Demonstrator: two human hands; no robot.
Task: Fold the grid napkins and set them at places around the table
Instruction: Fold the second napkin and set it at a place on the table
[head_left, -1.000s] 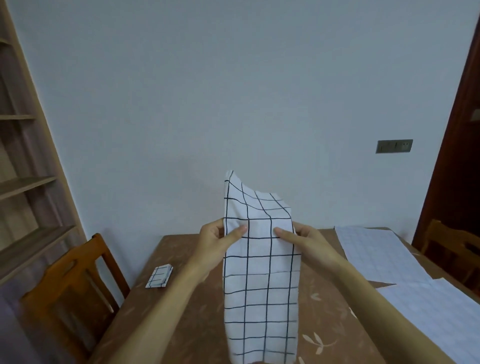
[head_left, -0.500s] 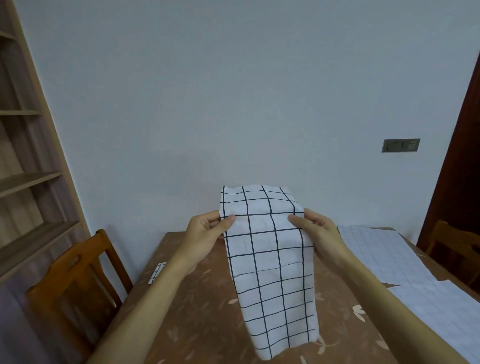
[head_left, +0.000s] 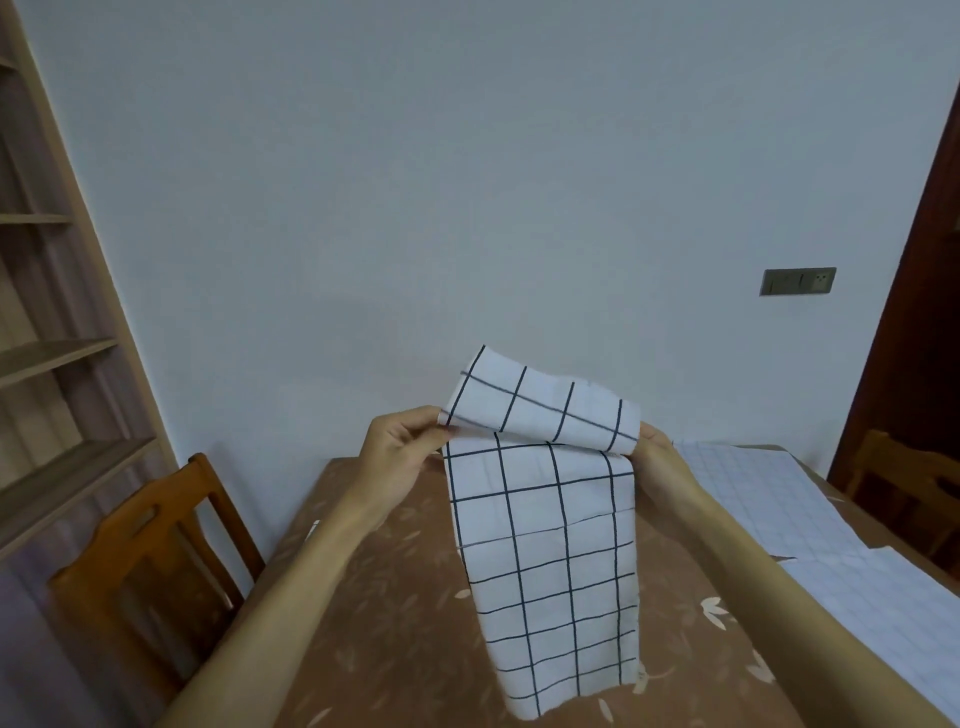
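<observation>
- table (head_left: 395, 623), brown with a leaf print. what's on it?
- pale grid sheets (head_left: 753, 499), lying flat along its right side. a wooden chair (head_left: 140, 561) stands at the left edge.
- and the napkin (head_left: 550, 545)?
- held up over the middle of the table, white with dark lines. its top flops over toward the person and the long part hangs down. i can't tell whether the bottom end touches the table.
- hands?
- apart, one at each side of the fold. left hand (head_left: 400, 457) pinches the left edge. right hand (head_left: 660, 457) grips the right edge, fingers mostly hidden behind cloth.
- anything smaller?
- a socket (head_left: 797, 281) on the wall.
</observation>
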